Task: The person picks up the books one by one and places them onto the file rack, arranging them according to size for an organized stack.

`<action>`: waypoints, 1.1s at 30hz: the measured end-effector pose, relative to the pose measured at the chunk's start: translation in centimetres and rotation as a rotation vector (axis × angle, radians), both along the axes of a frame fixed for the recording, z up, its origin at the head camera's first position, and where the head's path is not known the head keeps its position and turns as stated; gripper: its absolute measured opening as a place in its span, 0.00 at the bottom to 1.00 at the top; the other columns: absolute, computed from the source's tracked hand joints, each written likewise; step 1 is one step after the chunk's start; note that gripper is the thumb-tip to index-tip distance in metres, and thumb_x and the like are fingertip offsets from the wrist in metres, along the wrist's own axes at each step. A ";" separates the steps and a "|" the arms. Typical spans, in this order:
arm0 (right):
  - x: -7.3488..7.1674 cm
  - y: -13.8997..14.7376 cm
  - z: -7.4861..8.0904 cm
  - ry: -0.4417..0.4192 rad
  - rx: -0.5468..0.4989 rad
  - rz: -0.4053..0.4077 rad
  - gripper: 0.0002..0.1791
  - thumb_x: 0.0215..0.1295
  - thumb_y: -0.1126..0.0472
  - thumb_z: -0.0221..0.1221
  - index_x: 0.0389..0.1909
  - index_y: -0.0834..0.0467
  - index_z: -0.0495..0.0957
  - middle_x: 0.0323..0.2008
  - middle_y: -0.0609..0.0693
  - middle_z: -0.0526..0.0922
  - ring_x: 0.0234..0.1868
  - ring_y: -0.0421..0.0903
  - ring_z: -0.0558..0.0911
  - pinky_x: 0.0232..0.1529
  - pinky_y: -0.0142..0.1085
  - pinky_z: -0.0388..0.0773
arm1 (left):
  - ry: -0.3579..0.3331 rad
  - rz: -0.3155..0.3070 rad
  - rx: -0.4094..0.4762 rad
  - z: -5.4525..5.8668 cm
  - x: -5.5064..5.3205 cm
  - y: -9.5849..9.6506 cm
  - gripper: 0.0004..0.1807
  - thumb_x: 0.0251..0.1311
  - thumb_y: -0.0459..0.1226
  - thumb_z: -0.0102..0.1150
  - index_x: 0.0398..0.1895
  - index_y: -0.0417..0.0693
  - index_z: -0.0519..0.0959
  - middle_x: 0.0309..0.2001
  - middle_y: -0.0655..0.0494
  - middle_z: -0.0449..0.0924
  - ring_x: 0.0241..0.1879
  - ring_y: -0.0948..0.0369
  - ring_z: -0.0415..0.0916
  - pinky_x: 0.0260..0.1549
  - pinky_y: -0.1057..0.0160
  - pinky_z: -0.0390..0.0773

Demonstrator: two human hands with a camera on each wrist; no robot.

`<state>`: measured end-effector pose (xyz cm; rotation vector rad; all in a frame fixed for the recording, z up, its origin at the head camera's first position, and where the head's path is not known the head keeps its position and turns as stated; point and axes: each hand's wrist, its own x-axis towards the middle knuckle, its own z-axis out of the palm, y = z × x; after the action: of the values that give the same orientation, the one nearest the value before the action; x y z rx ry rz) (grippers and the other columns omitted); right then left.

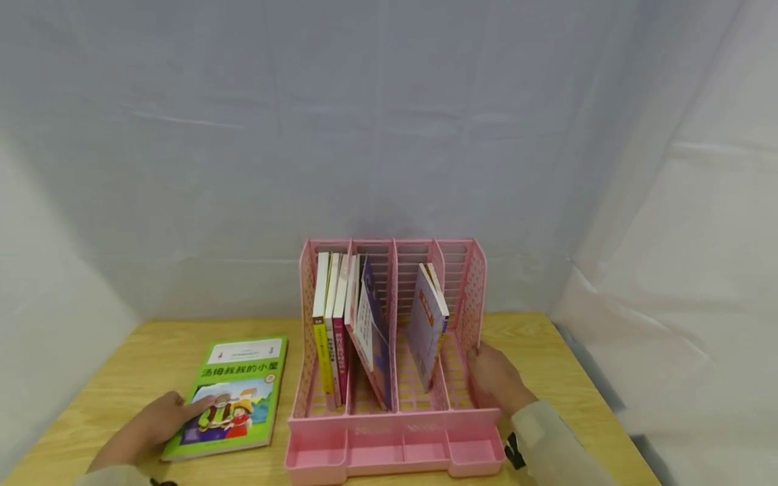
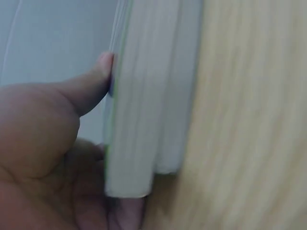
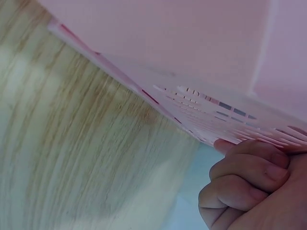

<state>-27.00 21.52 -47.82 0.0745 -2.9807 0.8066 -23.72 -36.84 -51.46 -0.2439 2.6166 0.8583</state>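
A green-covered picture book [image 1: 234, 395] lies on the table at the left, with another page block beneath its pages in the left wrist view. My left hand [image 1: 161, 418] grips its left edge: the thumb [image 2: 98, 74] rests on the cover while other fingers go round the lower edge, partly hidden. To the right stands a pink file rack [image 1: 395, 425] with upright dividers. My right hand [image 1: 495, 374] holds the front of the rack's right side wall. In the right wrist view its curled fingers [image 3: 235, 194] lie against the slotted outer face; the thumb is hidden.
Several thin books [image 1: 331, 331] stand in the rack's left compartment. A dark-blue book [image 1: 375, 344] leans in the second, and a lilac book [image 1: 425, 324] tilts in the third. Small trays line the rack's front. A pale curtain [image 1: 389, 135] hangs behind the wooden table [image 1: 146, 351].
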 end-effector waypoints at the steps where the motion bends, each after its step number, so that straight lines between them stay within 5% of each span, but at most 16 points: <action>1: 0.0 0.0 0.0 0.000 -0.003 -0.001 0.25 0.82 0.57 0.39 0.60 0.70 0.76 0.37 0.65 0.83 0.40 0.60 0.83 0.48 0.60 0.81 | 0.021 0.010 -0.004 -0.1 0.2 0.0 0.58 0.66 0.73 0.44 0.52 0.15 0.65 0.36 0.39 0.76 0.36 0.50 0.75 0.38 0.52 0.79; 8: -0.2 0.4 0.1 0.013 0.004 -0.006 0.26 0.82 0.57 0.39 0.65 0.70 0.73 0.55 0.72 0.81 0.54 0.70 0.82 0.57 0.64 0.77 | 0.227 0.160 -0.008 0.6 1.2 0.5 0.47 0.69 0.70 0.44 0.46 0.27 0.67 0.34 0.42 0.75 0.34 0.52 0.73 0.30 0.58 0.72; 12: -0.3 0.7 0.1 -0.007 -0.009 -0.015 0.27 0.82 0.55 0.38 0.67 0.70 0.72 0.54 0.72 0.81 0.54 0.69 0.82 0.59 0.65 0.75 | 0.461 0.328 -0.004 2.0 2.2 1.5 0.34 0.75 0.63 0.43 0.42 0.37 0.65 0.30 0.45 0.75 0.30 0.53 0.72 0.24 0.60 0.68; 15: -0.1 1.0 0.2 -0.010 -0.012 -0.030 0.27 0.82 0.56 0.38 0.65 0.71 0.72 0.50 0.70 0.83 0.50 0.67 0.83 0.58 0.65 0.76 | 0.681 0.484 0.084 2.5 2.4 3.5 0.26 0.76 0.57 0.47 0.42 0.41 0.64 0.30 0.45 0.75 0.25 0.57 0.70 0.19 0.62 0.69; 18: -0.1 1.2 0.4 0.002 -0.014 -0.025 0.26 0.82 0.57 0.39 0.64 0.72 0.73 0.49 0.70 0.83 0.48 0.65 0.83 0.57 0.64 0.77 | 0.840 0.505 0.192 2.2 2.4 5.6 0.19 0.76 0.49 0.53 0.46 0.40 0.66 0.34 0.41 0.77 0.24 0.57 0.74 0.16 0.64 0.74; 21: 0.0 1.1 0.8 -0.004 -0.022 -0.015 0.27 0.82 0.57 0.38 0.65 0.73 0.72 0.46 0.69 0.83 0.45 0.63 0.84 0.55 0.63 0.78 | 0.826 0.351 0.219 1.7 2.3 6.8 0.23 0.73 0.40 0.57 0.62 0.35 0.67 0.47 0.29 0.79 0.38 0.43 0.83 0.27 0.56 0.86; 24: 0.1 1.1 1.0 -0.016 -0.037 -0.022 0.27 0.83 0.56 0.39 0.66 0.73 0.71 0.47 0.69 0.83 0.46 0.64 0.84 0.55 0.63 0.78 | 0.740 0.202 0.207 1.5 2.3 7.2 0.36 0.69 0.33 0.59 0.76 0.32 0.58 0.62 0.23 0.72 0.54 0.29 0.78 0.43 0.41 0.86; 28: 0.1 1.0 1.1 -0.017 -0.041 -0.030 0.27 0.83 0.56 0.38 0.66 0.73 0.71 0.50 0.70 0.83 0.53 0.68 0.82 0.58 0.64 0.76 | 0.634 0.161 0.214 2.0 2.0 7.4 0.40 0.68 0.34 0.59 0.79 0.31 0.53 0.66 0.22 0.68 0.58 0.28 0.75 0.48 0.37 0.83; 31: 0.0 1.0 1.1 -0.022 -0.040 -0.028 0.28 0.83 0.56 0.38 0.66 0.73 0.70 0.45 0.67 0.84 0.47 0.64 0.84 0.56 0.63 0.77 | 0.559 0.135 0.201 3.0 1.6 7.6 0.41 0.70 0.39 0.58 0.78 0.28 0.52 0.67 0.21 0.66 0.58 0.29 0.76 0.46 0.41 0.85; 33: -0.2 0.9 1.0 -0.019 -0.037 -0.027 0.28 0.83 0.55 0.38 0.67 0.72 0.71 0.40 0.64 0.84 0.43 0.60 0.84 0.53 0.62 0.79 | 0.491 0.124 0.215 3.7 1.4 7.9 0.45 0.73 0.45 0.57 0.78 0.27 0.47 0.66 0.17 0.63 0.49 0.31 0.81 0.39 0.44 0.88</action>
<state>-27.17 22.44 -46.80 0.0247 -2.9756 0.8644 -22.35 -28.92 -47.75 -0.1508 2.9378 1.3826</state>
